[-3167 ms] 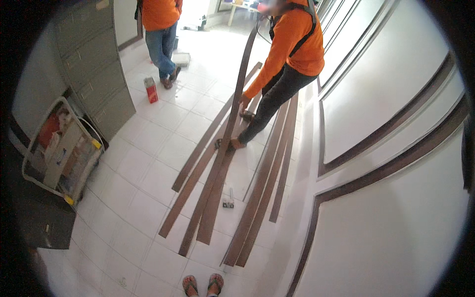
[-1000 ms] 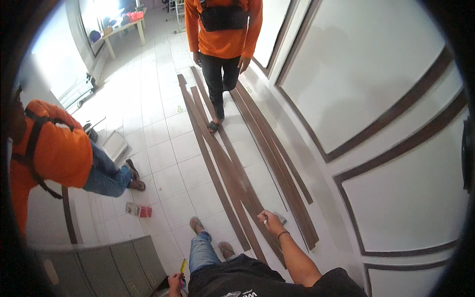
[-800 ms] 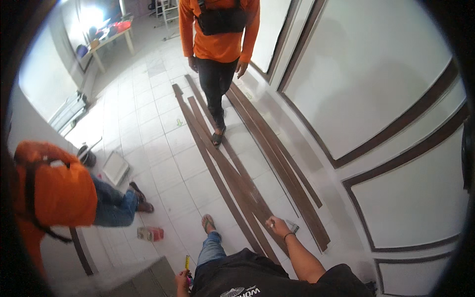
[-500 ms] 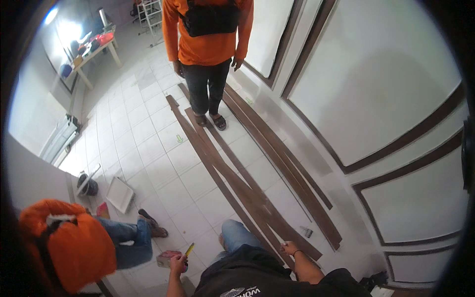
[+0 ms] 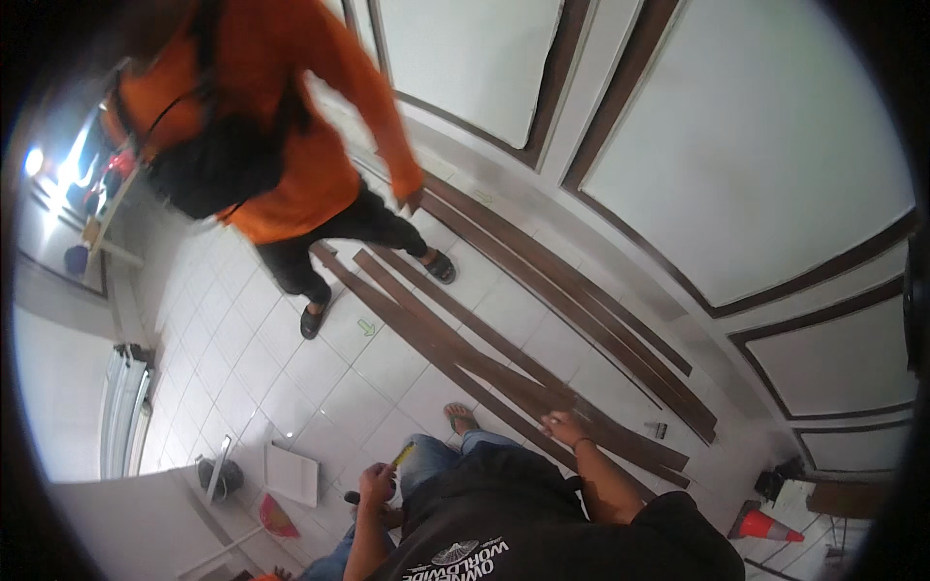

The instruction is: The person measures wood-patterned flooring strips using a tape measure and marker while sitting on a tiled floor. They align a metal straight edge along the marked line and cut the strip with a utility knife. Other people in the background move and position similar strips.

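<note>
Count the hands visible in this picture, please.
3. The person's left hand grips a yellow tool at lower centre. The right hand rests on a brown wooden strip. A co-worker's hand hangs at upper centre, and that co-worker's other hand is hidden.

A small yellow tool (image 5: pixel 402 455) stuck up tilted from the closed left-hand fingers (image 5: pixel 376 481); long dark brown wooden strips (image 5: pixel 504 382) lay flat, fanned, just under the right-hand fingertips (image 5: pixel 554 422).
</note>
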Tool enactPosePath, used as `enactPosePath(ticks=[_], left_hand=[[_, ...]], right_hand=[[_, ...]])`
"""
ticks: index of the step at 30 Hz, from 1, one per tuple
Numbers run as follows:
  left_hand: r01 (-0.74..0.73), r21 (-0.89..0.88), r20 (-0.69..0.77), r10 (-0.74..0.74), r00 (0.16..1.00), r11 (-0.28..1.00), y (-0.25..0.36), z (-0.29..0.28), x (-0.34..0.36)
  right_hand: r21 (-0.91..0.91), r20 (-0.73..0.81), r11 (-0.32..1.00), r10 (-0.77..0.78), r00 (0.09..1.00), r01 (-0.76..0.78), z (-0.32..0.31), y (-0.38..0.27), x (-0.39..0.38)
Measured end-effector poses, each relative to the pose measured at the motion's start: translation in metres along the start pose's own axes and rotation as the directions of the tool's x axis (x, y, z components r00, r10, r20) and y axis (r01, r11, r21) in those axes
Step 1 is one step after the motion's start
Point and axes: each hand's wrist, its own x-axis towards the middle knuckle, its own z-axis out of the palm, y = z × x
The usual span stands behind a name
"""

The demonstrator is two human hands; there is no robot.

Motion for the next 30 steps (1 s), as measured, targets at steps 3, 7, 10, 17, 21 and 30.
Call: enactPosePath(ticks=[3,7,10,17,21,30], left_hand=[[0.255,-0.126,0.067,-0.248,0.966,0.959,0.009,-0.070,0.068],[0.298,-0.105,0.220,-0.270,0.938,0.949,0.104,-0.118,0.178],[0.155,-0.139,0.261,-0.115,0.959,0.978,0.177,-0.153,0.244],[0.061,-0.195,0.511,0.048,0.858,0.979,0.326,-0.180,0.399],[-0.092,-0.187,0.578,0.185,0.795,0.978,0.395,-0.179,0.492],[-0.088,-0.154,0.584,0.162,0.795,0.984,0.543,-0.207,0.675]], right_hand=[[0.017,0.131,0.998,-0.062,0.989,0.061,0.035,-0.158,0.040],[-0.087,0.032,0.951,-0.294,0.955,0.296,0.030,-0.303,0.077],[0.077,0.028,0.914,-0.401,0.916,0.398,0.044,-0.385,0.108],[0.105,-0.198,0.865,-0.466,0.863,0.491,0.049,-0.489,0.213],[0.133,-0.200,0.830,-0.514,0.834,0.542,0.029,-0.537,0.306],[0.241,-0.318,0.793,-0.481,0.817,0.560,-0.075,-0.680,0.476]])
